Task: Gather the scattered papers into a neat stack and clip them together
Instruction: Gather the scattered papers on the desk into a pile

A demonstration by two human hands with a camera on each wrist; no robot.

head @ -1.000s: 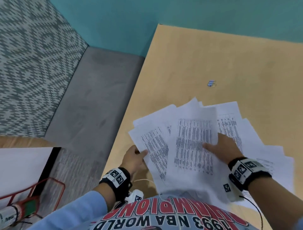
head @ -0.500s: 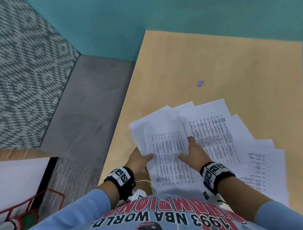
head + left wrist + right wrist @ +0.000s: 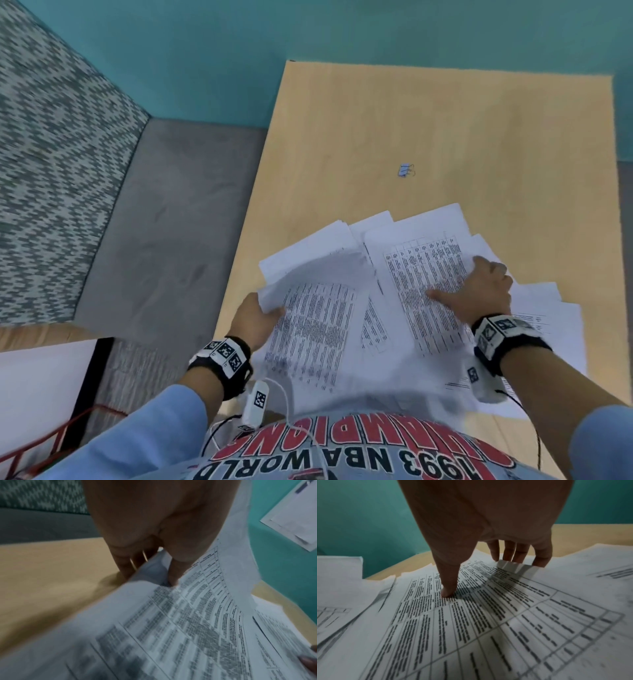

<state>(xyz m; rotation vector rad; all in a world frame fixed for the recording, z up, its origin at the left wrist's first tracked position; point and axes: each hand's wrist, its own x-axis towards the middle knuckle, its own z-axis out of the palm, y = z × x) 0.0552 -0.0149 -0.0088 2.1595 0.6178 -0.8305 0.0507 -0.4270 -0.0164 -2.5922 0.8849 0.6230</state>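
papers (image 3: pixel 342 260) fanned near table (image 3: pixel 445 137) edge

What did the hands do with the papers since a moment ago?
The right hand left the sheet near the left hand and moved right onto another printed sheet, thumb pressing on top and fingers curling its far edge up. The left hand kept gripping its bundle at the left edge, now bowed upward. The clip stayed untouched on the table, and the papers are still fanned out.

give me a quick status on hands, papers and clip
Left hand grips gathered white printed sheets. Right hand pinches next sheet edge. Small blue binder clip untouched, farther up the table. Nothing blocking.
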